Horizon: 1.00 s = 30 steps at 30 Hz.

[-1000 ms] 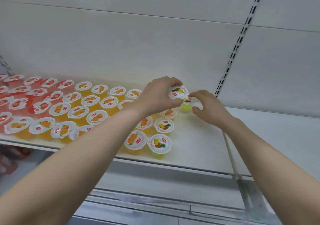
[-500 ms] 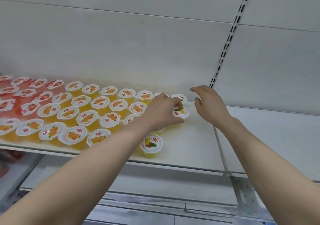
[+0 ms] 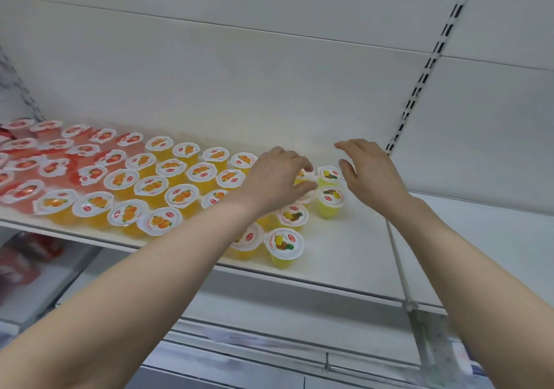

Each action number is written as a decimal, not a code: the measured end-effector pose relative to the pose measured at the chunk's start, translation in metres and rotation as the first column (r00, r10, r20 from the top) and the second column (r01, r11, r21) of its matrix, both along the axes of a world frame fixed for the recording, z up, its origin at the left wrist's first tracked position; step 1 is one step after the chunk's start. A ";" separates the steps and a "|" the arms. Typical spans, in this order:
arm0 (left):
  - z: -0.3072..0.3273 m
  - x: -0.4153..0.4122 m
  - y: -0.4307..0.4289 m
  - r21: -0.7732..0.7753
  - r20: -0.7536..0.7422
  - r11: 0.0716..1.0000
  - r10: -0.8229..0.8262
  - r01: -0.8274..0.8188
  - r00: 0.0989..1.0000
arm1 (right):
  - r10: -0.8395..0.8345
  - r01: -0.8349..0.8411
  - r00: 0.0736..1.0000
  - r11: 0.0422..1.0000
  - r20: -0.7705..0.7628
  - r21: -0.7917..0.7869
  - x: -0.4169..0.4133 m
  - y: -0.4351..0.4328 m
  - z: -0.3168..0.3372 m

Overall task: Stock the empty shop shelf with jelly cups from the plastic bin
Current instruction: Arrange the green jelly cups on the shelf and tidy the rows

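Left hand (image 3: 275, 179) shifted rearward, fingers (image 3: 301, 164) pinching a jelly cup (image 3: 305, 176).

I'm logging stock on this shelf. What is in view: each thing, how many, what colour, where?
red jelly cups: over a dozen, some cut off, red; shelf's left end.
orange jelly cups: about seventeen, orange; middle rows.
pineapple jelly cups: at least four standing free, yellow; right end of the rows.
held cup: one, yellow; back row.
shelf: one, white; under the cups.
back panel: white; behind.
slotted upright: one, white, black slots; right.
red packages: blurred, count unclear; lower left.
left hand: grip round the held cup.
right hand: fingers spread, holding nothing.
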<state>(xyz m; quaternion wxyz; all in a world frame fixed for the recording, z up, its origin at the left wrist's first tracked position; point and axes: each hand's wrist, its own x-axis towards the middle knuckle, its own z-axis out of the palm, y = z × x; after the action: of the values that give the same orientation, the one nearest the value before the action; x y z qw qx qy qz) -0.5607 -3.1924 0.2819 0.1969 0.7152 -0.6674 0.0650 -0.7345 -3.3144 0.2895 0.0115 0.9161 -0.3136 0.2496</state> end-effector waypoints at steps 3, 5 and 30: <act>0.010 0.025 0.023 -0.052 0.041 0.996 0.069 -0.067 0.997 | 0.062 -0.064 0.998 0.997 -0.033 -0.043 0.019 0.016 0.007; 0.017 0.042 0.043 -0.070 0.070 0.990 0.127 -0.122 0.989 | 0.105 -0.109 0.993 0.991 -0.059 -0.072 0.035 0.029 0.010; -0.012 0.301 0.556 -0.149 0.181 0.804 0.595 -0.576 0.783 | 0.657 -0.663 0.748 0.743 -0.089 -0.091 0.371 0.458 -0.037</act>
<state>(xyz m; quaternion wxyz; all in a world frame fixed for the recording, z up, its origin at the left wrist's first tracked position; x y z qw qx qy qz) -0.2600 -2.6361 0.2695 0.1229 0.8662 -0.4265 0.2293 -0.3637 -2.8564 0.2523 -0.0161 0.9714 0.0463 0.2322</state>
